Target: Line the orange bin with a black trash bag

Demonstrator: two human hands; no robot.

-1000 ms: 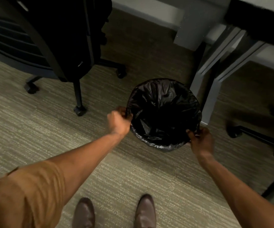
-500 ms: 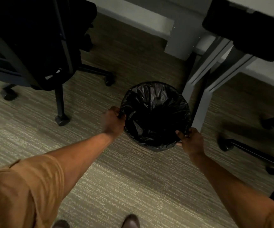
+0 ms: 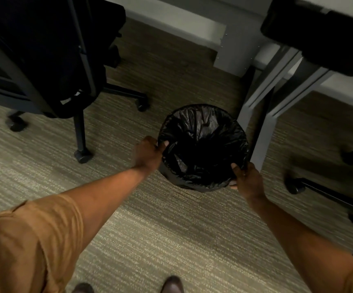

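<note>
My left hand (image 3: 148, 152) is closed on the rim at the near-left side of the bin, thumb hooked over the top and pinching the black trash bag (image 3: 203, 144) against the edge. My right hand (image 3: 248, 178) grips the near-right side the same way, thumb over the lip and fingers wrapped outside, where they are mostly hidden from me. Between the two hands the bag is spread open across the mouth of the bin (image 3: 192, 186) and folded down over its outer wall; no orange shows from here, so I judge the liner covers the whole rim and the job is close to done. The bin stands on the carpet (image 3: 171, 229), just beside a grey bench leg (image 3: 262, 132), with an office chair (image 3: 44, 60) well apart to the left. The film looks thin, glossy and crinkled, so I expect it to be very light, limp and slippery, apt to slide back into the bin if the cuff is shallow, and easy to tear if I stretch it hard over the lip. The folded cuff at the rim is the sensible place to hold it, pulling down evenly on opposite sides. The bin itself seems light enough to skid or tip under a one-sided tug.
</note>
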